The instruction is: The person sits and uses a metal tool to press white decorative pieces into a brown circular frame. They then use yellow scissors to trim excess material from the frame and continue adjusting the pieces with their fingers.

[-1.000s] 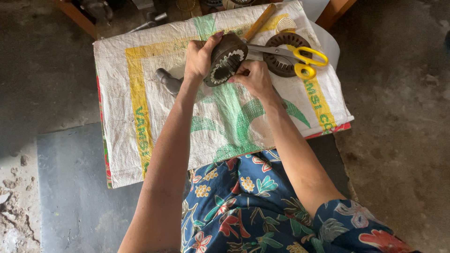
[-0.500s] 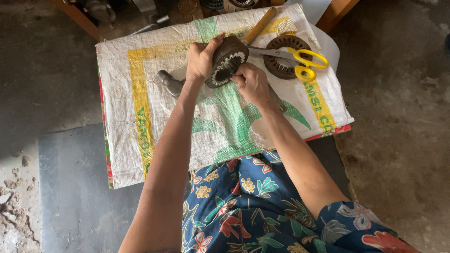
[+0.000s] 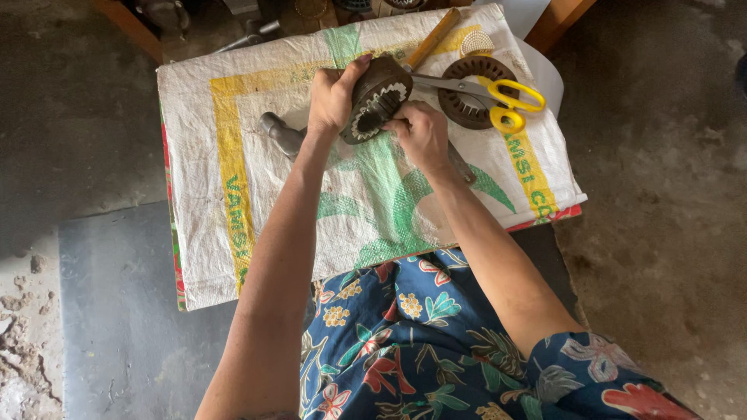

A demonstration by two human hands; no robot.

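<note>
Sack-covered board [image 3: 233, 202] open at left and near edge; far right crowded by yellow-handled scissors [image 3: 498, 97], slotted ring [image 3: 467, 105], wooden handle [image 3: 432, 37]; grey metal piece [image 3: 282, 134] beside left forearm.

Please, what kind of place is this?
Probably a small home repair workshop: a slotted metal motor core held in both hands, a second core ring beside scissors, all on a woven sack above a rough concrete floor.

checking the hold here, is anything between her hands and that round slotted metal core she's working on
Nothing visible does. The left hand grips the round slotted metal core directly from the side, and the right hand touches its toothed rim from below. The yellow-handled scissors lie apart to the right on the woven sack.
</note>
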